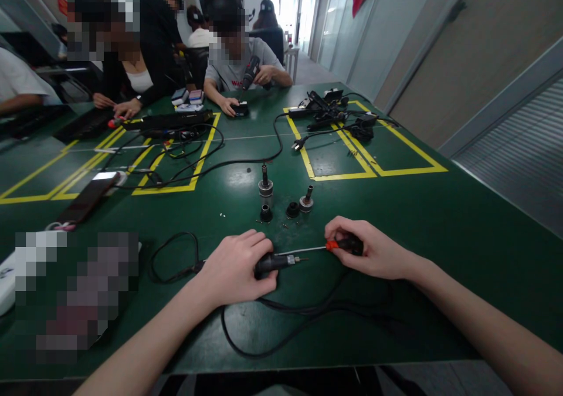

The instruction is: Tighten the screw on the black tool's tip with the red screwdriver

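My left hand (241,267) is wrapped round a black handheld tool (273,262), which has a metal collar and a thin tip pointing right. In my right hand (367,246) is a screwdriver (333,245) with a red and black handle. Its thin shaft reaches left, passing just behind the tool toward my left fingers; whether they touch it I cannot tell. Beyond my hands stand a metal part with an upright stem (265,188), a similar stemmed part (307,200) and two small black parts, one a ring-like piece (292,209). Tiny screw-like bits lie near them.
Black cables (281,311) loop over the green table (440,220) around my hands. A phone (88,199) and a blurred-out object lie at left. Yellow tape (413,172) marks areas with tangled cords (328,108). Across the table, a person in grey (264,53) holds a drill (251,72).
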{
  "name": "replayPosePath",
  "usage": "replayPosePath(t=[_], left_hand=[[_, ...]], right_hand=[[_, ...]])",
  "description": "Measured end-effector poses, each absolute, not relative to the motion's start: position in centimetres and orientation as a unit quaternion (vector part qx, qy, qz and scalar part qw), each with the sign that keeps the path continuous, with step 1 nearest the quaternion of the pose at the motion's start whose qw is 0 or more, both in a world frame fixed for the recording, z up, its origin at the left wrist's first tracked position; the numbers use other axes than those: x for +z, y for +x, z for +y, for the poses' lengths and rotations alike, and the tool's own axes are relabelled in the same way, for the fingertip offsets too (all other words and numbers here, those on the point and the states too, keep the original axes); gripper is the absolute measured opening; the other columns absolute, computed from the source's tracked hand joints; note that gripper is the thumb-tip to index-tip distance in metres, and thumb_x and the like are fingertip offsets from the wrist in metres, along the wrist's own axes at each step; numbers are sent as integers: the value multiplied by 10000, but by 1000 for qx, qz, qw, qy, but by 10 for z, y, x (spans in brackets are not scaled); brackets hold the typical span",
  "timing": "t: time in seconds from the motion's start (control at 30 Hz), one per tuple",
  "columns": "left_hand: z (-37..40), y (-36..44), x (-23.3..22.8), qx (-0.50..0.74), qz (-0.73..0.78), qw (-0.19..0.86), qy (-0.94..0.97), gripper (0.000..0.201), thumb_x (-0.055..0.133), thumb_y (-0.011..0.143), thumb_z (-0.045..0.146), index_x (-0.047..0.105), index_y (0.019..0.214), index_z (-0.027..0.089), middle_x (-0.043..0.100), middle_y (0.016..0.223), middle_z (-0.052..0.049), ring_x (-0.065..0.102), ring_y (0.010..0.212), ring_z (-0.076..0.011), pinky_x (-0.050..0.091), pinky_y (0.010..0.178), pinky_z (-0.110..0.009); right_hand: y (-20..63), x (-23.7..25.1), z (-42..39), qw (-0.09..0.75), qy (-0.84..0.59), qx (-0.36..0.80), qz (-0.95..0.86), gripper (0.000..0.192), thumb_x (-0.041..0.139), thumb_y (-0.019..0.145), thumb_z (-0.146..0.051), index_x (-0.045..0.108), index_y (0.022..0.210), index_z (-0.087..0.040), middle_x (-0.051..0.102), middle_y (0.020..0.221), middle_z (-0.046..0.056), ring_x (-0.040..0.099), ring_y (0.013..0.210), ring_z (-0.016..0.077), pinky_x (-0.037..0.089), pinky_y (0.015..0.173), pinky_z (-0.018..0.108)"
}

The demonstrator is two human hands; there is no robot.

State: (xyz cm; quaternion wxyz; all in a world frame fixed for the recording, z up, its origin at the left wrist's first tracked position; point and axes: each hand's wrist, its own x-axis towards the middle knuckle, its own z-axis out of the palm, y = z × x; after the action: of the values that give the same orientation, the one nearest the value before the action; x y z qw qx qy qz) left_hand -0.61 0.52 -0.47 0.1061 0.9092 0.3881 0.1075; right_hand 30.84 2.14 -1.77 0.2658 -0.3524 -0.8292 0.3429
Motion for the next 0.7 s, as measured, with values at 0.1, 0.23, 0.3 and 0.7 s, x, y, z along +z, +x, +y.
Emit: replayPosePath(t=[0.1, 0.23, 0.3, 0.7], left_hand=[[5, -7, -6, 109, 384, 108, 911, 90, 662, 858, 262, 580, 866, 225, 654, 816, 0, 627, 781, -205, 427, 653, -315], [5, -7, -6, 113, 381, 107, 911, 89, 657, 864, 264, 577, 869, 225, 649, 819, 0, 622, 783, -206, 428, 656, -317], [5, -7, -6, 114, 379, 106, 912, 87, 656, 865, 260, 576, 870, 225, 642, 813, 2, 619, 780, -205, 424, 655, -315], [4, -8, -7, 121, 379, 104, 911, 86, 663, 866, 263, 585, 871, 226, 643, 804, 4, 619, 764, -197, 405, 643, -304]], right_hand=[[308, -19, 21, 271, -355, 346, -825, 87, 632, 963, -207, 622, 1044, -235, 718, 878, 19, 663, 693, 160, 535, 634, 269], [308, -18, 21, 270, -356, 358, -820, 109, 650, 927, -193, 622, 1021, -240, 719, 868, 18, 669, 708, 171, 548, 647, 278], [308, -16, 21, 269, -359, 356, -820, 142, 665, 889, -177, 620, 1006, -244, 717, 868, 15, 670, 716, 177, 549, 662, 288], [311, -17, 23, 272, -360, 320, -833, 118, 708, 868, -162, 623, 895, -239, 704, 857, 5, 655, 716, 171, 516, 678, 292]])
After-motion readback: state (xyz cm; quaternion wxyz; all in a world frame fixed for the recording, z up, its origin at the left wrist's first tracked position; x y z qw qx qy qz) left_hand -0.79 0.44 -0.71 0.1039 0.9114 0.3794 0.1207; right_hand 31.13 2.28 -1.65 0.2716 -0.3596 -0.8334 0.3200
